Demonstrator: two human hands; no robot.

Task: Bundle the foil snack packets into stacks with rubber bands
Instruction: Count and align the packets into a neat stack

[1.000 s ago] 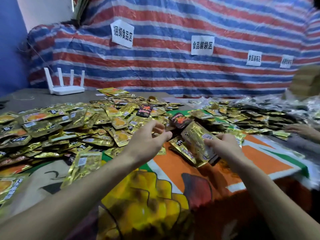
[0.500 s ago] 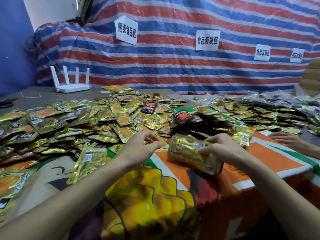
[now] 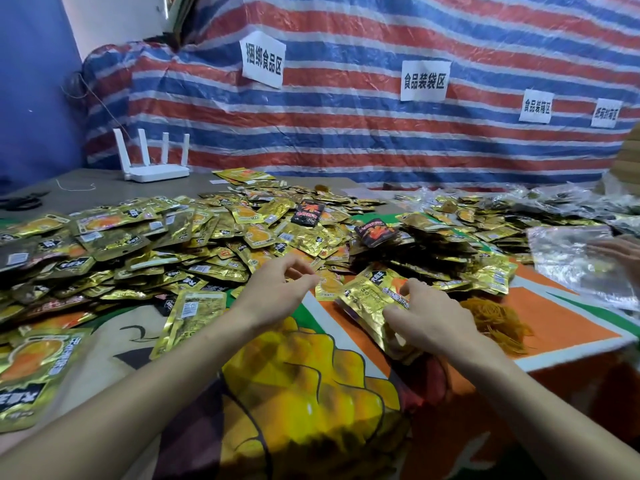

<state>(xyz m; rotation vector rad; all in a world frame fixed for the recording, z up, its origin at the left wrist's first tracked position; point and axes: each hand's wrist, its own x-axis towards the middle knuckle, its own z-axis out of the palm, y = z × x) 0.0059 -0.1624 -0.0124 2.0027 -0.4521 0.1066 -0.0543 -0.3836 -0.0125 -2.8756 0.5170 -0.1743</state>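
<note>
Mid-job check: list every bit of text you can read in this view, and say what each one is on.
"捆绑食品区": leftmost sign, white paper on the striped tarp.
"食品装袋区": second sign.
"食品装箱区": third sign, small, best reading.
Unreadable: fourth sign, too blurred.
Unreadable: print on the gold packets and on the stack held by the right hand, too small or blurred.

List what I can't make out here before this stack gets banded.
Head view only.
Whether the left hand pinches anything: too small between its fingertips.
Packet count in the gold stack: the right hand covers its near end.
Second person's hand: cut off by the right edge.
Far-right wall label: blurred.
</note>
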